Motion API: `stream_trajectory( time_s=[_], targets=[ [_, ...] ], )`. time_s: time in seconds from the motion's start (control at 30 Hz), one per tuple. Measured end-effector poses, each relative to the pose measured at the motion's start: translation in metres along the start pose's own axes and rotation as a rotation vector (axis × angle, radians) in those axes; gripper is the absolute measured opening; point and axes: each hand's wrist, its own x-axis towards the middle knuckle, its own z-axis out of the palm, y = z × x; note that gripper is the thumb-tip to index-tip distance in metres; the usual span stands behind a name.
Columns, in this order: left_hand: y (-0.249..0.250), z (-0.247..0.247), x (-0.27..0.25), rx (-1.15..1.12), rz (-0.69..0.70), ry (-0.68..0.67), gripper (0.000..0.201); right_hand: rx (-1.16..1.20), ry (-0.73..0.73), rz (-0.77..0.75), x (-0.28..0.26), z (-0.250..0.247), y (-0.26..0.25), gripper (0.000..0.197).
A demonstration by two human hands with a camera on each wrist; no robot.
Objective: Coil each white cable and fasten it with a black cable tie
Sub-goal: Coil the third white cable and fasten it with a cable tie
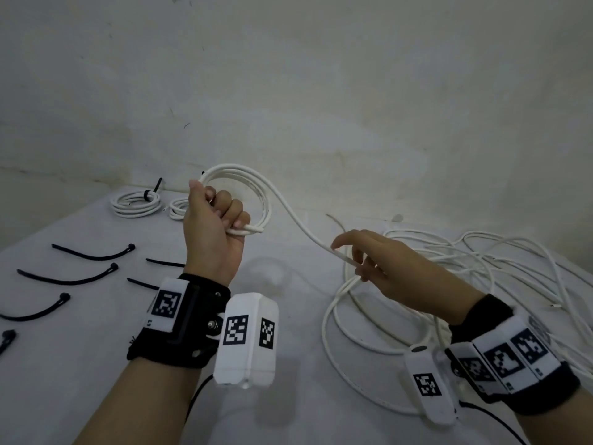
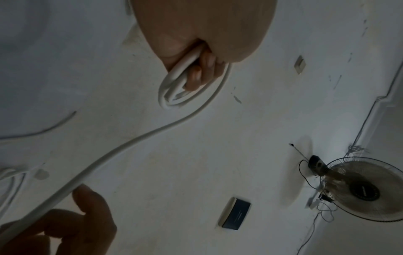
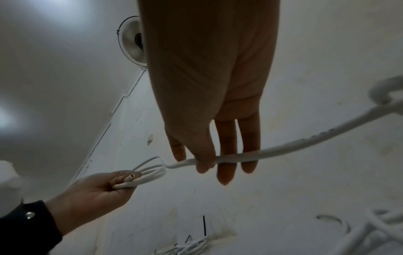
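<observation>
My left hand [image 1: 221, 220] is raised above the table and grips a small coil of white cable [image 1: 256, 191] of a few loops; the wrist view shows the fingers [image 2: 202, 69] curled round the bundled loops [image 2: 172, 91]. From the coil a single strand [image 1: 301, 229] runs down to the right into my right hand [image 1: 356, 261]. There the thumb holds the strand [image 3: 283, 146] against nearly straight fingers [image 3: 226, 165]. Beyond my right hand the cable joins a loose tangle of white cable [image 1: 481, 271] on the table.
Several black cable ties [image 1: 93, 253] lie spread on the left of the white table [image 1: 96, 364]. Two tied coils [image 1: 136, 203] [image 1: 178, 208] rest at the back left by the wall. A wall fan [image 2: 359, 189] hangs high up.
</observation>
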Motion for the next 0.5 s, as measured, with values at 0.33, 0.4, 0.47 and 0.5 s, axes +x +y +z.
stream_trajectory(
  time_s=[0.33,0.4,0.47,0.5],
  targets=[
    [-0.015,0.009,-0.011,0.197,-0.042,-0.072,0.039,-0.326,0.071,-0.199,0.004,0.005,-0.014,0.065],
    [-0.022,0.011,-0.016,0.274,-0.057,-0.105,0.037,-0.303,0.125,-0.268,0.007,0.001,-0.023,0.059],
    [-0.028,0.015,-0.021,0.327,-0.097,-0.148,0.037,-0.236,0.150,-0.309,0.012,-0.004,-0.033,0.054],
    [-0.031,0.016,-0.024,0.355,-0.118,-0.175,0.036,-0.191,0.155,-0.325,0.015,-0.007,-0.037,0.051]
  ],
)
